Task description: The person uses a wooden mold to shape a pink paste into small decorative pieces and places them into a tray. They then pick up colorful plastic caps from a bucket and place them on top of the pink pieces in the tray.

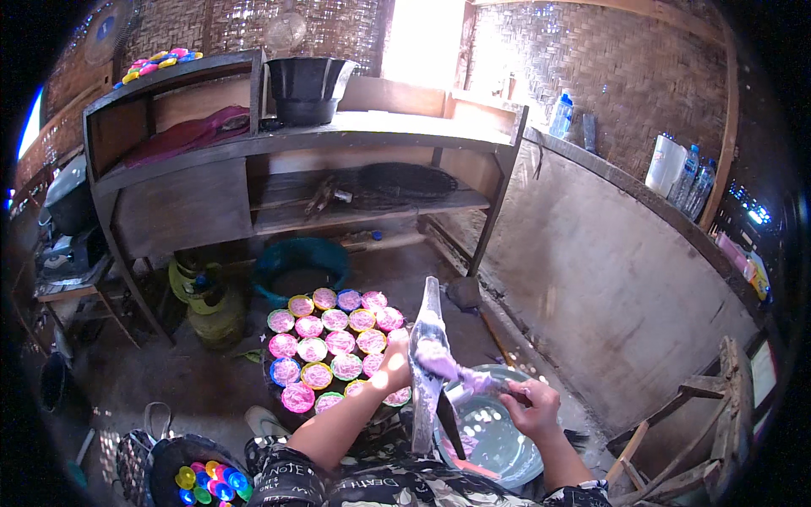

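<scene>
My left hand (395,363) is closed around a long, pale, worn press-like tool (425,406), held upright in front of me; some fingers are hidden behind it. Pinched in my right hand (530,404) is a lavender spoon-like tool (475,378), its far end against the press where pinkish dough (434,353) sits. Below that hand stands a translucent basin (498,435) with lavender dough on its inner side. Left of the press, small colourful cups (340,342) filled with pink and white strands crowd a dark round tray, partly covered by my left forearm.
At lower left, a dark bucket (160,473) contains colourful plastic cups. A green gas cylinder (218,314) and a teal basin (301,264) stand on the floor beneath a wooden shelf (380,135). Wooden furniture (710,422) occupies the right side; bottles (693,182) line the wall ledge.
</scene>
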`<state>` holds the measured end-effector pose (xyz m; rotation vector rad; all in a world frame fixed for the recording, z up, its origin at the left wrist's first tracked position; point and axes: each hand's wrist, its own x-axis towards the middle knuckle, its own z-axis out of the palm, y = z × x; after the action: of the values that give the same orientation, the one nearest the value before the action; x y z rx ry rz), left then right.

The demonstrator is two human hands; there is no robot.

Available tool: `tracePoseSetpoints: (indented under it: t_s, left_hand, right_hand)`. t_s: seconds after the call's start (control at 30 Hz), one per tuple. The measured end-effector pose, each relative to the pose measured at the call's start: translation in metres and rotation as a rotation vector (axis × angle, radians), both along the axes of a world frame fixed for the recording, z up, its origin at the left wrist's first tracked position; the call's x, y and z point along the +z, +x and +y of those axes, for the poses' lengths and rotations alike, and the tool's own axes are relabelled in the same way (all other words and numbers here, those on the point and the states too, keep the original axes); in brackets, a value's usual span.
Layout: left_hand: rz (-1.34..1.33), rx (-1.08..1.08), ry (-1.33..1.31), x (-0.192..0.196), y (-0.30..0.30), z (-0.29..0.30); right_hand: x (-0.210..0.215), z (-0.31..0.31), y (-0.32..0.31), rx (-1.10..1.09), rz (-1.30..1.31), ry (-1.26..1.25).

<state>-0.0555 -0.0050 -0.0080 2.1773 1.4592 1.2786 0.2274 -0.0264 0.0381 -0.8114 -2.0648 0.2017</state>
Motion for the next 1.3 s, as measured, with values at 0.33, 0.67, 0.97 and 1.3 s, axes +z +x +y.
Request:
tracePoseSetpoints:
  t_s: [0.33, 0.67, 0.97, 1.3]
  left_hand:
    - [0.106, 0.095, -0.045, 0.038, 0.031, -0.024]
    - [0.271, 0.082, -0.171, 0.034, 0.046, -0.018]
    - [-0.040, 0.044, -0.189, 0.020, 0.003, -0.004]
    - [-0.156, -0.013, -0.158, 0.007, -0.002, 0.011]
  right_hand:
    - [0.136, 0.016, 0.036, 0.022, -0.760, -0.025]
    - [0.155, 0.005, -0.043, 0.098, -1.110, 0.568]
    - [0.148, -0.002, 0.000, -0.034, -0.563, 0.767]
    - [0.024, 0.007, -0.016, 0.015, -0.065, 0.276]
